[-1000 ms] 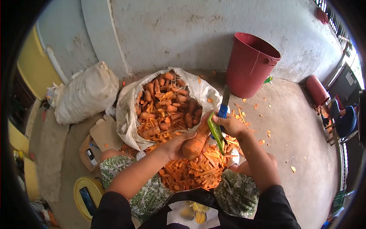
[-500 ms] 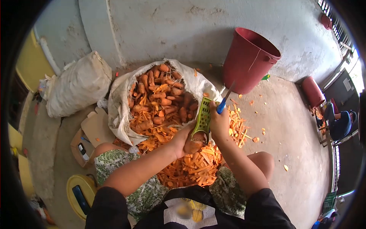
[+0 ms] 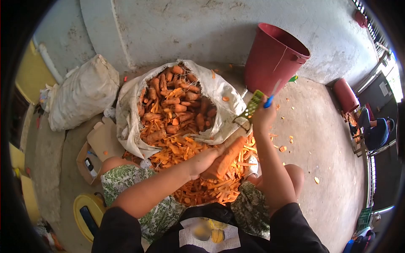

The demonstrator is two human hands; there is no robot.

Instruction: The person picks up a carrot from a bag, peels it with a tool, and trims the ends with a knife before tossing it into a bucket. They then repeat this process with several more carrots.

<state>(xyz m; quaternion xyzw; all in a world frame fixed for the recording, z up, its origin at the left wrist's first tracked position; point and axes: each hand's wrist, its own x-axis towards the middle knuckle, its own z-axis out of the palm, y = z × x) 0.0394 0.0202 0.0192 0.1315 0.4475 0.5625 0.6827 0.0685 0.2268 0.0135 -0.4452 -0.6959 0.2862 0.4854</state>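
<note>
My left hand (image 3: 204, 162) is wrapped round a large orange carrot (image 3: 228, 158), which slants up to the right over a heap of orange peelings (image 3: 211, 189). Beyond the carrot's upper end, my right hand (image 3: 264, 116) grips a green peeler (image 3: 252, 105) and a blue-handled knife (image 3: 268, 101) together. The knife's blade points up and is blurred. Just past my hands lies an open white sack (image 3: 221, 95) full of carrots (image 3: 179, 107), with more peelings spilling from its mouth.
A tall red bin (image 3: 272, 59) stands by the wall. At left are a closed white sack (image 3: 86, 95), a cardboard box (image 3: 103, 141) and a yellow lid (image 3: 86, 206) with a phone on it. A person (image 3: 375, 133) sits at the far right.
My right hand has moved up and to the right with the peeler and knife, away from my body. More of the carrot in my left hand now shows, and its surface is brighter orange.
</note>
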